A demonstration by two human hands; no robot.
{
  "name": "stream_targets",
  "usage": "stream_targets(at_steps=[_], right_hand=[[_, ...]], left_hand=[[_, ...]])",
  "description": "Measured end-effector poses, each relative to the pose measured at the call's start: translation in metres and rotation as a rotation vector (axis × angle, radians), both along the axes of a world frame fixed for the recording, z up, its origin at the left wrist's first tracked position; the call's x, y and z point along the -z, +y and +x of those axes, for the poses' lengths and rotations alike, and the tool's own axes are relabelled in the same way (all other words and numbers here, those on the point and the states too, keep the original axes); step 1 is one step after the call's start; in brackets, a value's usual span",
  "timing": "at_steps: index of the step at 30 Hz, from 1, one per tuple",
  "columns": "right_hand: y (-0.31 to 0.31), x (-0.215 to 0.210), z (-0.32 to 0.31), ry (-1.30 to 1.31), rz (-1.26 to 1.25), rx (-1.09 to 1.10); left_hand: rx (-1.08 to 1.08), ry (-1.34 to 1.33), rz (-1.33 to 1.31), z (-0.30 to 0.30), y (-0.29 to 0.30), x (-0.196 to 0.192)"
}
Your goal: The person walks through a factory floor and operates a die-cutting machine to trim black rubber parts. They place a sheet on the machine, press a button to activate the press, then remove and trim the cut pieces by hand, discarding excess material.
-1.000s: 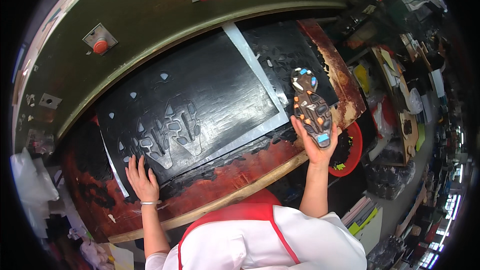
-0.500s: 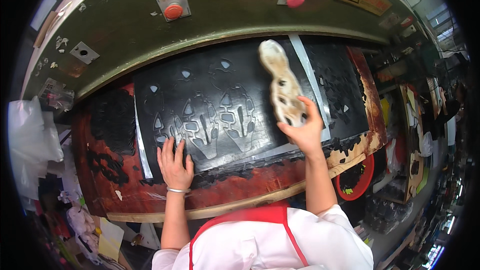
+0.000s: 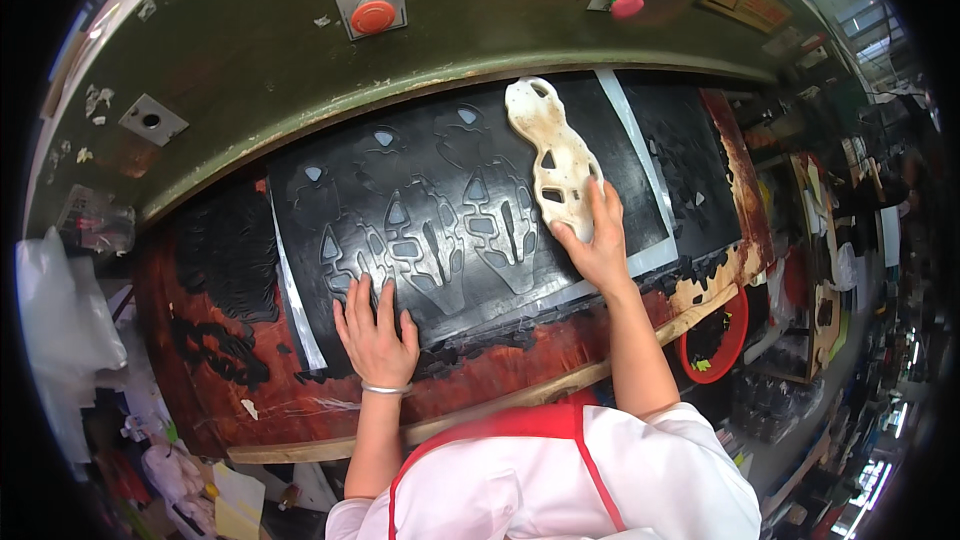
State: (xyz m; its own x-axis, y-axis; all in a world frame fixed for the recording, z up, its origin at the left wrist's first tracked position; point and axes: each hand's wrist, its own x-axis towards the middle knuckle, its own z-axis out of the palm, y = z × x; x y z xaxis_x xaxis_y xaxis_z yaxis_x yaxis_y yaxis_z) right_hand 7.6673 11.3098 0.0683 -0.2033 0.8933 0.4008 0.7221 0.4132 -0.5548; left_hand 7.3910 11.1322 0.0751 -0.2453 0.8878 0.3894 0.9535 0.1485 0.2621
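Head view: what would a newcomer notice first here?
The pale sole-shaped cutting die lies on the black sheet, its near end under the right hand. The left hand presses flat on the sheet's near edge, beside sole-shaped cutouts. Above, a red push button sits on the green machine head.

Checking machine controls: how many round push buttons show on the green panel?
2. An orange-red button sits upper centre on a grey plate; a pinkish-red button sits to its right, above the pale sole-shaped die. More could lie outside the view.
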Motion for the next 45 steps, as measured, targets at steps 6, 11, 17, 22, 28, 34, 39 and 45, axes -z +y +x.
stream_targets(at_steps=[6,11,17,22,28,34,39,45], right_hand=[[0.034,0.006,0.003,0.413,-0.119,0.125],[0.058,0.008,0.003,0.673,-0.269,0.188],[0.113,-0.051,-0.008,0.595,-0.29,0.345],[0.196,-0.106,-0.047,0.136,0.341,0.198],[0.203,-0.079,-0.06,0.194,0.353,0.229],[0.186,-0.068,-0.041,0.133,0.228,0.179],[0.082,-0.048,-0.031,0.295,-0.44,0.236],[0.003,0.016,0.002,0.146,-0.262,-0.245]], left_hand=[[0.004,-0.008,-0.024,-0.006,0.022,-0.009],[0.003,-0.054,-0.017,-0.02,0.05,-0.021],[-0.014,-0.145,0.133,-0.04,0.065,-0.035],[-0.011,-0.161,0.017,-0.027,0.06,-0.024],[0.009,-0.169,-0.002,-0.021,0.077,-0.001],[-0.007,-0.212,-0.024,-0.027,0.078,-0.003],[-0.047,-0.235,-0.033,-0.017,0.068,-0.004],[-0.024,-0.272,-0.039,-0.003,0.05,-0.001]])
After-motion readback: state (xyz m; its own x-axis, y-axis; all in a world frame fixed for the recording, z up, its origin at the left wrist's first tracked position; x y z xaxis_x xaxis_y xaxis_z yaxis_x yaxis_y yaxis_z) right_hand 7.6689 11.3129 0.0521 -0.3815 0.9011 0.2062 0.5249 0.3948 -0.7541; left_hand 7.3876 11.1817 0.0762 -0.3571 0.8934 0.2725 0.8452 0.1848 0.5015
